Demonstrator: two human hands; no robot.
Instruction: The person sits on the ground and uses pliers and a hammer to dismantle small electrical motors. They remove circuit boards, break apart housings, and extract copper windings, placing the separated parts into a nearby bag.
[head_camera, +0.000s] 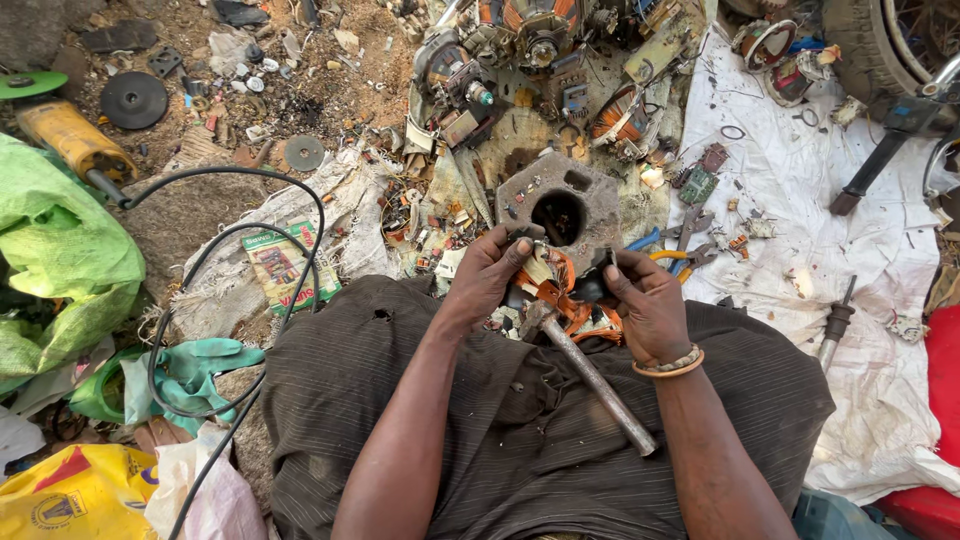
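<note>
Both hands work at a grey metal plate (565, 205) with a round hole, propped on the ground just beyond the person's knees. The left hand (487, 272) pinches the plate's lower edge, fingers curled over copper windings (556, 287) beneath it. The right hand (645, 300) is clenched around a small dark part beside the windings; what it is cannot be told. A hammer (590, 375) lies across the lap, its head near the hands. To the left, on a sack, lies a flat green box (282, 265) with a red and yellow label. A yellow bag (75, 495) with red print sits at the lower left corner. Blue-handled pliers (670, 252) rest on the white cloth (860, 270).
</note>
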